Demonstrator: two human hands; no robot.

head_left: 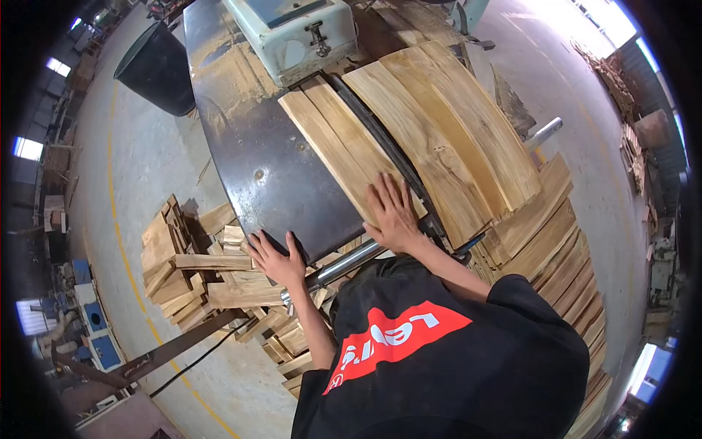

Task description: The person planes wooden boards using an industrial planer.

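Observation:
My right hand (395, 218) lies spread on the near end of a wooden board (344, 146), fingers pointing away from me. The board rests along a dark fence (380, 135) on the metal machine table (270, 179). Its far end reaches the pale green machine housing (303, 44), where a black knob (318, 40) shows. My left hand (281, 262) is open at the table's near left edge, fingers on or just over the metal, holding nothing. Right of the fence lie several wide planks (439, 139) side by side.
Sawdust (234, 73) covers part of the table. A black bin (155, 69) stands on the floor at the back left. Cut wood pieces (190, 271) lie heaped below left, and stacked boards (559, 271) sit at right. A metal bar (351, 263) runs along the table's front.

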